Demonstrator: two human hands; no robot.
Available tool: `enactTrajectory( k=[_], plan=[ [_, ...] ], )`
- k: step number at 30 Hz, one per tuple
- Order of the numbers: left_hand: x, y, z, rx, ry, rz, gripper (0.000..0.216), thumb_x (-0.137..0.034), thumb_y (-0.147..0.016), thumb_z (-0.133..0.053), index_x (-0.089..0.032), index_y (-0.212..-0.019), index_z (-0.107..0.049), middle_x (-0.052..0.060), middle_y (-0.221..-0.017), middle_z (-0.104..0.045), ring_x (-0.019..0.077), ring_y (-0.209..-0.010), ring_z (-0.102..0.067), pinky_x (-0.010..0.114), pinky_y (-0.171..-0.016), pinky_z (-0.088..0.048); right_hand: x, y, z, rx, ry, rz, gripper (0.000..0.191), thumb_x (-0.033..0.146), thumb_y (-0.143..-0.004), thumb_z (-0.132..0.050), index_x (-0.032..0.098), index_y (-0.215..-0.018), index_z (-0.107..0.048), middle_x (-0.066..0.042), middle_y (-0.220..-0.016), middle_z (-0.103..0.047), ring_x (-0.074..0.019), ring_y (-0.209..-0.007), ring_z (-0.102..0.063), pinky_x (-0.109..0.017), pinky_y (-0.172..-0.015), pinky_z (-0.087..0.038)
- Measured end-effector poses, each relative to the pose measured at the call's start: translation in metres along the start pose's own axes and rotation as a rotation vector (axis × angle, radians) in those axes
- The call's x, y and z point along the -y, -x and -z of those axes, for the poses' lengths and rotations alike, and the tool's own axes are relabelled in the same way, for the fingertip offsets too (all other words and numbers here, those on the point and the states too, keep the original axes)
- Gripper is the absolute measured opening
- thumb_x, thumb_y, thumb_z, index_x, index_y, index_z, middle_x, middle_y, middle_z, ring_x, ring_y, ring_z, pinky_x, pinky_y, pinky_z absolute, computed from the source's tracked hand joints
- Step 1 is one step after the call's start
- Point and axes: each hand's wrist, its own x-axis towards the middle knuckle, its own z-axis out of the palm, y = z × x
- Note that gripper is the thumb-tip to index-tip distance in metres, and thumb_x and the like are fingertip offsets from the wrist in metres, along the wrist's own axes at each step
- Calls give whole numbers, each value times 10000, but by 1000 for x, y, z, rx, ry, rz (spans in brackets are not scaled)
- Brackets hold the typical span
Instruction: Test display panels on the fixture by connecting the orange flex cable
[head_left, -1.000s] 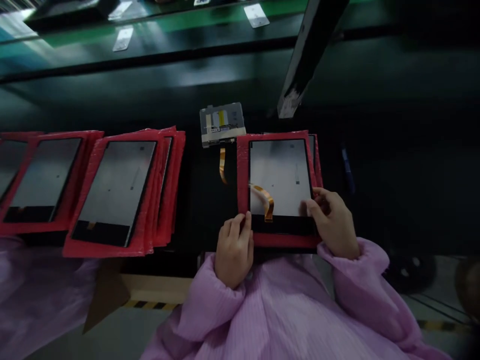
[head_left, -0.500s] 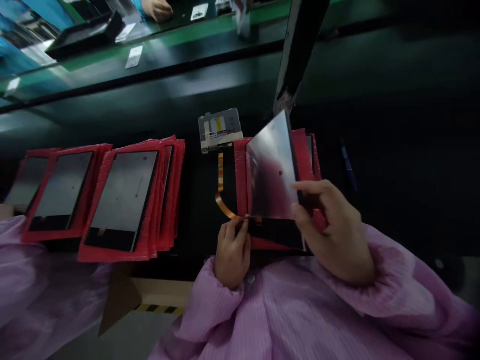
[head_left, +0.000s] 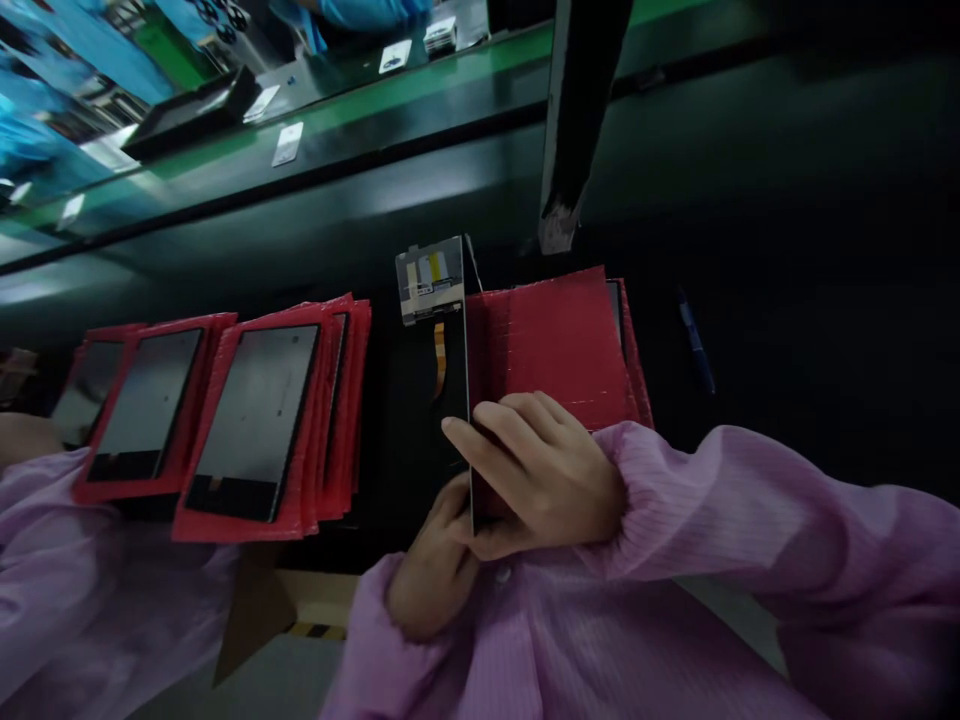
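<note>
My right hand [head_left: 536, 470] is closed on a thin display panel [head_left: 466, 380], which stands on edge so that only its narrow side shows. My left hand [head_left: 435, 560] sits under the panel's near end, fingers curled against it; what they grip is hidden by my right hand. An orange flex cable [head_left: 439, 358] runs from the panel's left side up to a small grey board [head_left: 430, 278] with yellow and white labels. To the right of the panel lies a bare red bubble-wrap sheet [head_left: 559, 340] on top of a stack.
Stacks of red bubble-wrap sheets with display panels [head_left: 255, 420] lie to the left. Another person's pink sleeve [head_left: 45, 560] is at far left. A black post [head_left: 574, 110] hangs above the bench. A blue pen [head_left: 694, 340] lies to the right. A green conveyor [head_left: 375, 95] runs behind.
My right hand lifted the panel off the red sheet and swung it leftward until it stands on edge. The red sheet beneath is now uncovered. My left hand stayed at the panel's near end.
</note>
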Motion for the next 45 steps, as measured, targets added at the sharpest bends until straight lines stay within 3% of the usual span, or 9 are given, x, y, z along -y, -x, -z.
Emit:
enactTrajectory(
  k=[2, 4, 8, 12, 17, 25, 36, 41, 45],
  plan=[
    [2, 7, 30, 118, 46, -44, 323, -232, -918, -465, -302, -1200, -606, 68, -1095, -669, 187, -982, -653, 304, -815, -574, -4, 7, -7, -108, -26, 4, 733, 670, -833, -476, 49, -1216, -549, -137, -1048, -532, -244, -934, -483, -399, -769, -477],
    [7, 3, 56, 104, 120, -37, 292, -202, -917, -466, -305, -1136, -630, 54, -1067, -679, 171, -981, -654, 276, -814, -569, -6, 14, -16, -229, -41, -8, 742, 697, -814, -465, 90, -1232, -557, -138, -1122, -530, -268, -1037, -480, -431, -886, -475],
    [38, -49, 76, -374, 127, 57, 227, -210, -919, -429, -231, -994, -642, 55, -973, -662, 182, -949, -629, 326, -851, -532, -7, 26, -33, -320, -69, -92, 699, 756, -782, -394, 279, -1268, -550, -61, -1164, -589, -311, -1139, -503, -531, -1014, -408],
    [88, -125, 69, -617, -252, 154, 253, -157, -856, -433, -165, -1010, -634, 94, -1066, -601, 197, -1041, -566, 340, -915, -479, -9, 30, -39, -284, -145, -100, 740, 766, -753, -432, 293, -1317, -509, -52, -1167, -613, -331, -1168, -526, -582, -1065, -335],
    [127, -176, 66, -576, -401, 197, 365, -93, -832, -426, -115, -1168, -568, 131, -1122, -572, 208, -1085, -530, 350, -1000, -410, -13, 30, -42, -328, -137, -39, 654, 712, -784, -408, 306, -1283, -522, -31, -1212, -605, -310, -1200, -518, -573, -1068, -344],
    [141, -206, 70, -558, -507, 265, 417, -136, -871, -407, -186, -1263, -541, 104, -1069, -566, 243, -990, -561, 376, -920, -437, -13, 28, -44, -334, -163, -12, 577, 696, -785, -462, 289, -1177, -578, -40, -1227, -599, -307, -1246, -480, -576, -1085, -321],
    [136, -209, 71, -483, -580, 285, 427, -154, -882, -394, -232, -1258, -582, 101, -1020, -554, 248, -949, -560, 352, -869, -440, -15, 21, -38, -260, -126, 57, 482, 637, -844, -410, 262, -1063, -620, -42, -1239, -587, -260, -1321, -397, -533, -1132, -263],
    [132, -210, 71, -469, -593, 310, 438, -150, -877, -389, -233, -1264, -578, 114, -1031, -546, 262, -971, -557, 372, -877, -441, -16, 18, -38, -280, -137, 88, 539, 610, -867, -394, 181, -1117, -607, -95, -1271, -570, -264, -1326, -390, -535, -1145, -225],
    [131, -211, 71, -467, -599, 301, 443, -143, -871, -379, -228, -1257, -580, 118, -1031, -552, 273, -985, -558, 386, -888, -439, -16, 20, -39, -259, -125, 77, 540, 628, -847, -432, 206, -1135, -608, -75, -1266, -576, -269, -1326, -387, -549, -1131, -241]
  ],
)
